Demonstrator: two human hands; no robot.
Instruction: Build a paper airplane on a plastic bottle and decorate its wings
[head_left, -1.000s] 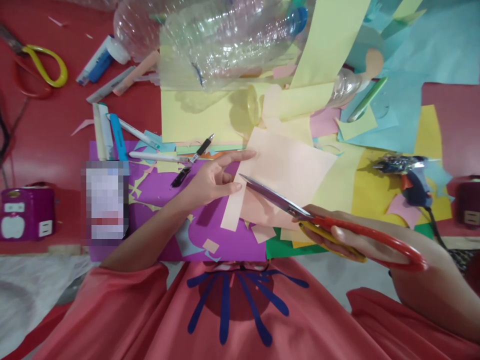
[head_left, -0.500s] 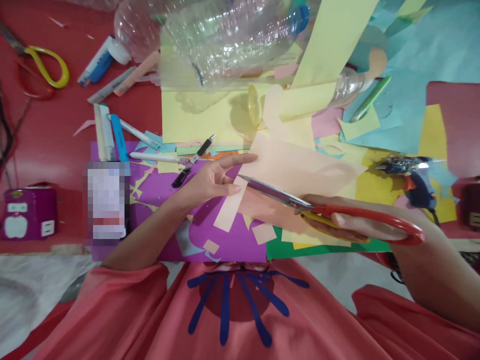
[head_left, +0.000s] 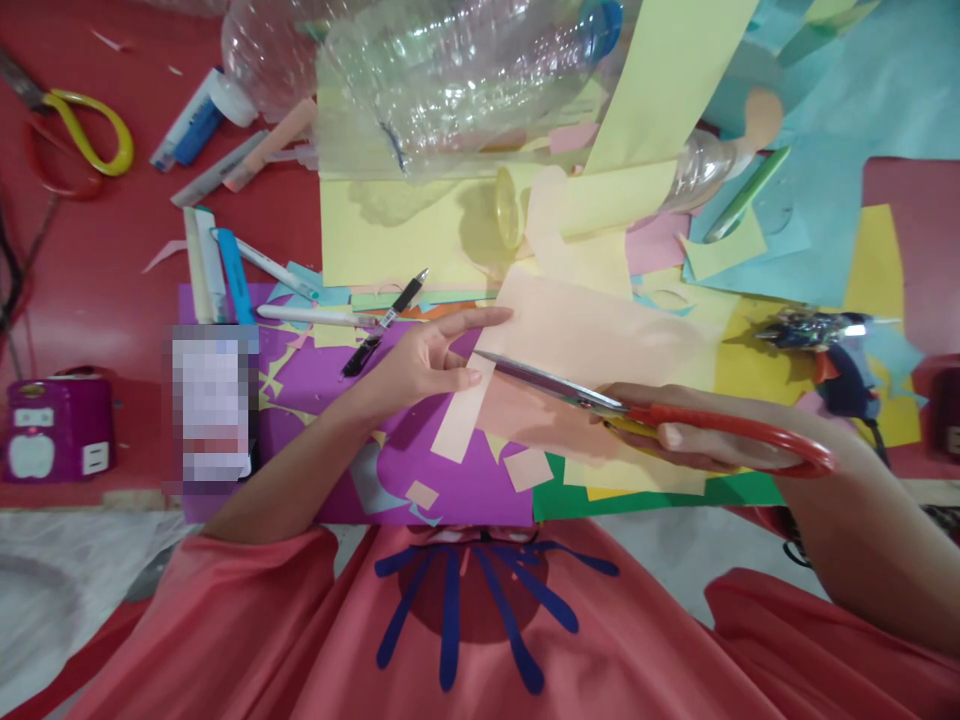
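A sheet of pale peach paper [head_left: 592,340] lies in the middle, with a narrow strip [head_left: 459,415] hanging down at its left edge. My left hand [head_left: 442,360] pinches the sheet's left edge between thumb and fingers. Red-and-yellow scissors [head_left: 551,380] are in my right hand [head_left: 675,430], its fingers wrapped around the handles. The blades point left across the paper beside the strip, their tip near my left thumb and looking nearly closed. A small peach square [head_left: 527,470] rests below the sheet.
Clear plastic bottles [head_left: 480,80] lie at the back. A black pen [head_left: 385,325], markers [head_left: 236,275] and a blurred-out object [head_left: 214,405] are on the left. Other scissors [head_left: 90,130] lie far left. A dark blue tool [head_left: 844,380] sits right. Yellow paper forms a roll [head_left: 615,205].
The scissors' handles have come closer together and the blades have closed further. My right hand has shifted slightly up. My left hand keeps its grip on the paper.
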